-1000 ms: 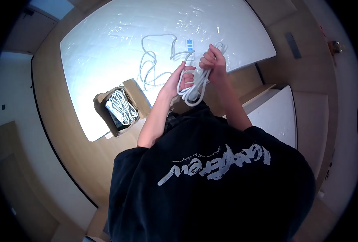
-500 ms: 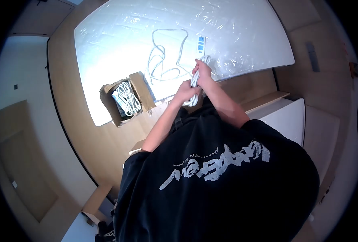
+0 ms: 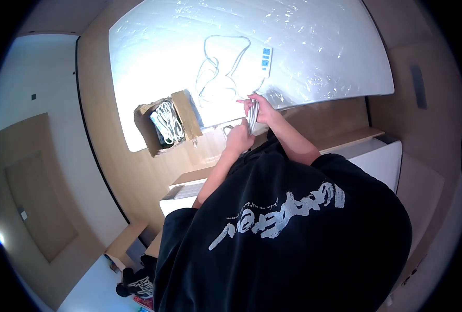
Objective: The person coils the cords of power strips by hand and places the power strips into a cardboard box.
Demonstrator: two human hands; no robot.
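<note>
A folded bundle of white cable (image 3: 252, 118) is held between my two hands in front of my body. My left hand (image 3: 239, 137) is closed round its lower end. My right hand (image 3: 262, 109) grips the upper part, with a finger pointing left. Beyond them, a white power strip (image 3: 266, 63) with blue sockets lies on the plastic-covered mattress (image 3: 324, 57). Loose loops of white cable (image 3: 227, 36) spread to the left of the strip. At the mattress's near edge, an open cardboard box (image 3: 187, 115) contains coiled white cable (image 3: 168, 122) and something blue and white.
Wooden boards (image 3: 345, 139) and white drawer-like units (image 3: 379, 161) stand close on both sides of my body. At the lower left are another cardboard box (image 3: 124, 242) and dark cloth items (image 3: 137, 281). A door (image 3: 38, 208) is at the far left.
The cable bundle, earlier in wide loops, is now drawn together and gripped by both hands closer to my body. The view has shifted, showing more of the lower left.
</note>
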